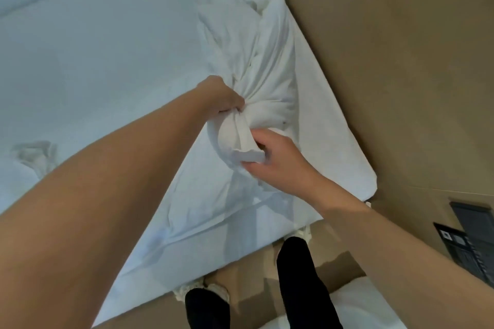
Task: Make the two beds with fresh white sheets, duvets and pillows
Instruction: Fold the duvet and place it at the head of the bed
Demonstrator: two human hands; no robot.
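A white bed (80,48) fills the left and middle of the head view. On its right side lies a bunched white sheet (267,61), gathered into a tight twist near the bed's corner. My left hand (224,99) grips the gathered neck of the sheet from above. My right hand (278,157) pinches a folded end of the same sheet just below the left hand. A second small knot of white cloth (34,155) sits at the left edge of the bed.
A tan padded wall (387,61) runs along the bed's right side. A dark control panel (470,243) is on the wall at the lower right. My legs in black trousers (302,288) stand between this bed and another white bed (361,307).
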